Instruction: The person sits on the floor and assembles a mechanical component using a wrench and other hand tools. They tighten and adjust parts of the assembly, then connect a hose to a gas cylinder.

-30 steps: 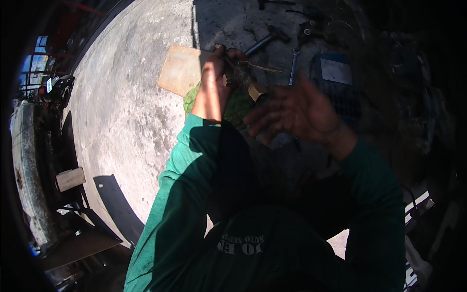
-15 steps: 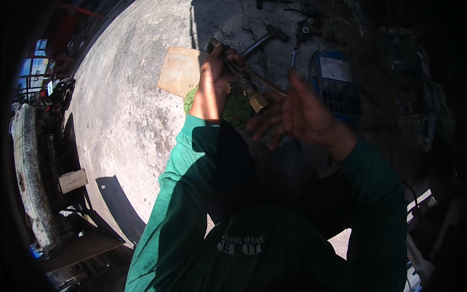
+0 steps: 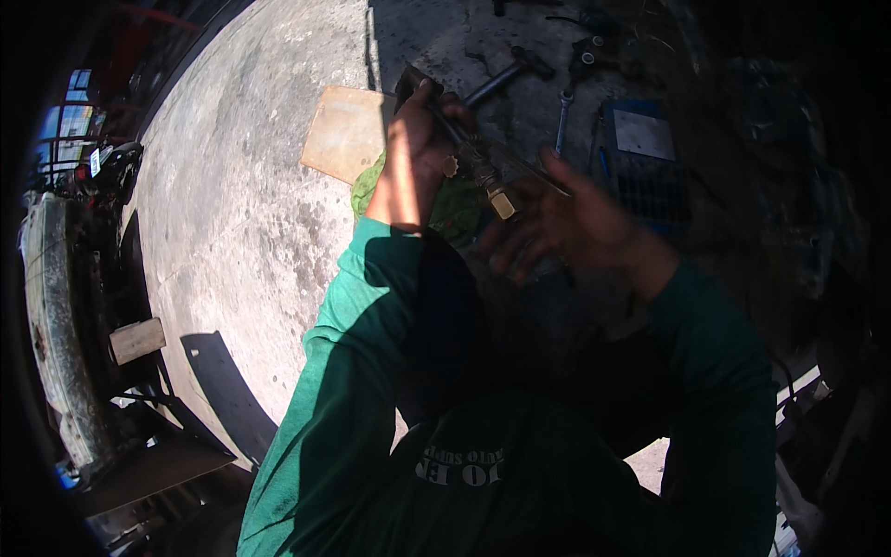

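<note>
1. Left hand (image 3: 418, 139) is wrapped round the metal part (image 3: 481, 169), above the green rag (image 3: 457, 212).
2. Right hand (image 3: 589, 223) — fingers loosely spread — by its brass hex end (image 3: 503, 204), contact unclear.
3. Probably the steadying-and-handling stage; next move wants a firm left grip, imo.

Upper centre: left hand (image 3: 419, 153) grips metal rod (image 3: 480, 165) with brass nut (image 3: 502, 204) at lower end. Right hand (image 3: 585, 221) loosely spread beside nut. Hammer (image 3: 497, 82) above, blue case (image 3: 643, 167) upper right.

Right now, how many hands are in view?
2: the left hand, gripping a metal part with a brass-coloured hex end, and the right hand, open, to its right.
</note>
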The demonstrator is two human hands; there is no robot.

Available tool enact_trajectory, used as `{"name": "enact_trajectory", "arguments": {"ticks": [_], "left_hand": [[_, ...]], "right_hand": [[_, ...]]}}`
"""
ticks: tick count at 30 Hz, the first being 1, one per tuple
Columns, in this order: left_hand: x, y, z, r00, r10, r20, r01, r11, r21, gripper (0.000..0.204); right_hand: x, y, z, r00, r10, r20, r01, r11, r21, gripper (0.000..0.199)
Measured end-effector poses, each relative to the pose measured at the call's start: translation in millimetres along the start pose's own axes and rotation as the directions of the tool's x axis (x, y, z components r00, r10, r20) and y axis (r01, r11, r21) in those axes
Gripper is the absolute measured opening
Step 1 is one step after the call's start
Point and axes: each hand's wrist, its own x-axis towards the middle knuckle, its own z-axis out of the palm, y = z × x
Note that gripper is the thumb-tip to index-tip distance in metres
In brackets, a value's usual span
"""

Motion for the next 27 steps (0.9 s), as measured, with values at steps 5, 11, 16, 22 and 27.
{"name": "enact_trajectory", "arguments": {"ticks": [5, 11, 16, 22, 27], "left_hand": [[-8, -6, 9, 0.987, 0.093, -0.129, -0.079, 0.991, 0.109, 0.021], [-17, -18, 28, 0.972, 0.208, -0.109, -0.164, 0.932, 0.323, 0.025], [-23, -15, 29, 0.994, 0.079, 0.072, -0.097, 0.948, 0.303, 0.053], [-25, -16, 31, 0.952, -0.022, 0.306, -0.023, 0.990, 0.140, 0.070], [-31, -19, 40, 0.957, 0.019, 0.289, -0.074, 0.981, 0.180, 0.071]], "right_hand": [[-4, -19, -9, 0.952, -0.209, -0.226, 0.082, 0.880, -0.468, 0.060], [7, -9, -45, 0.869, -0.327, -0.372, -0.034, 0.711, -0.702, 0.050], [13, -3, -35, 0.938, -0.189, -0.290, -0.079, 0.699, -0.710, 0.056], [8, 12, -7, 0.996, 0.017, -0.085, -0.044, 0.943, -0.331, 0.059], [8, 13, 0, 0.984, -0.113, -0.139, 0.042, 0.901, -0.433, 0.051]]}}
